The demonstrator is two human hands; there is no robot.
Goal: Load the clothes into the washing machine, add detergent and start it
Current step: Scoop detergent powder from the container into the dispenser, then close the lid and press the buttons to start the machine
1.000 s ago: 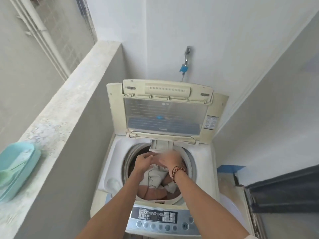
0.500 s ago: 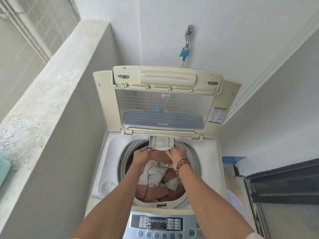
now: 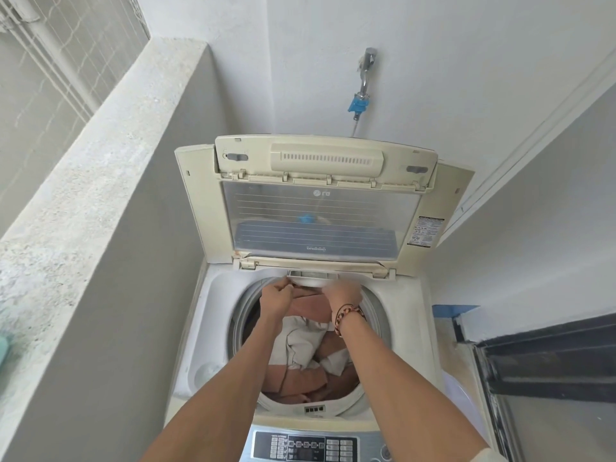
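Both hands at the small white detergent drawer (image 3: 311, 281) – left hand (image 3: 276, 296) pinches its corner, right hand (image 3: 343, 292) too blurred to tell – pink and white clothes (image 3: 305, 358) below.

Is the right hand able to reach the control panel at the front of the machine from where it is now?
Probably yes. The right hand is at the detergent drawer on the tub's far rim, and the control panel lies uncovered right below that forearm, so pulling the arm back should bring the hand there.

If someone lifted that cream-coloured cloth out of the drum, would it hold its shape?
Probably not. The cream-coloured cloth lies crumpled and folded over the pink garments, so it would likely droop. It looks dry and thin, so probably light, and its creases suggest it is unlikely to slip.
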